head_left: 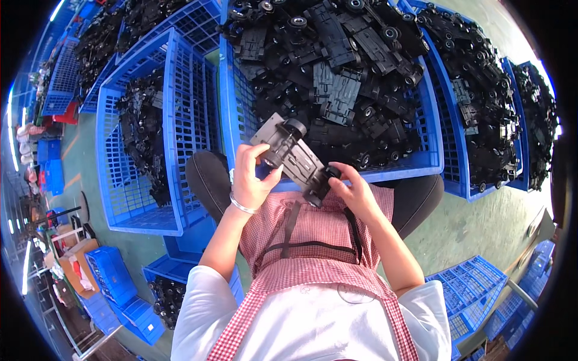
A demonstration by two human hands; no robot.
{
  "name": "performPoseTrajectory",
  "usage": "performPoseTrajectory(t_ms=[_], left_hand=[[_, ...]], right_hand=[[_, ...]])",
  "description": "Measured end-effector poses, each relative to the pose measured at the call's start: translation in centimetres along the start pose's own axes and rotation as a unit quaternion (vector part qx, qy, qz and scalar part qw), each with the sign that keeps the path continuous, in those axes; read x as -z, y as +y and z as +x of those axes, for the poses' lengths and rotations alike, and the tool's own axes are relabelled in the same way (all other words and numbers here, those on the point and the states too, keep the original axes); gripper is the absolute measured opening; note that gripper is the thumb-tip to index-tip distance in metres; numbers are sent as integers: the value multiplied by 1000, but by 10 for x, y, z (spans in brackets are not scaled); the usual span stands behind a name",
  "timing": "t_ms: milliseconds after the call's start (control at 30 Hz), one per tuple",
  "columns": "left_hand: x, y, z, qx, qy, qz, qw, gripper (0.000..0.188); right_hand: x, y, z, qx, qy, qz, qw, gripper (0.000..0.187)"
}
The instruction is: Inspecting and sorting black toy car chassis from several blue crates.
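Between my two hands is a toy car chassis, a long dark grey plate with black wheels at both ends, tilted with its far end to the left. My left hand grips it near the far pair of wheels, thumb and fingers bent around the edge. At the near end, the fingers of my right hand close on a black wheel. Just beyond lies a large blue crate heaped with similar black chassis, some wheeled, several bare grey plates among them.
On the left stands a blue crate, partly filled with black chassis. Another full blue crate is to the right, with one more beyond it. Blue baskets sit on the green floor at lower right. My knees flank the big crate's near edge.
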State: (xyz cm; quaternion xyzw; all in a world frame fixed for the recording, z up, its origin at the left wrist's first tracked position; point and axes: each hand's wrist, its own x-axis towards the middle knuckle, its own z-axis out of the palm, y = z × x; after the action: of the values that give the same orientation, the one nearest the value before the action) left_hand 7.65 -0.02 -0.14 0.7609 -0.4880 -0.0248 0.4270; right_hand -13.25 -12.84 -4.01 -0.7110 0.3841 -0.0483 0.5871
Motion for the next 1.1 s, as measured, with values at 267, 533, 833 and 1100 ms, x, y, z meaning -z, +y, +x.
performPoseTrajectory(t_ms=[267,533,833,1100], left_hand=[[-34,34,7,226,34,-612,757,46],[-43,31,-11,350,-146,-811,445,69],[-36,42,-23,315,-247,-819,411,73],[-36,28,-12,314,-185,-812,457,72]], right_hand=[[-18,-34,-33,-10,0,194,981,39],[-13,-37,-44,116,70,49,990,38],[37,-87,-8,377,201,-137,894,35],[23,-47,-51,300,62,7,952,25]])
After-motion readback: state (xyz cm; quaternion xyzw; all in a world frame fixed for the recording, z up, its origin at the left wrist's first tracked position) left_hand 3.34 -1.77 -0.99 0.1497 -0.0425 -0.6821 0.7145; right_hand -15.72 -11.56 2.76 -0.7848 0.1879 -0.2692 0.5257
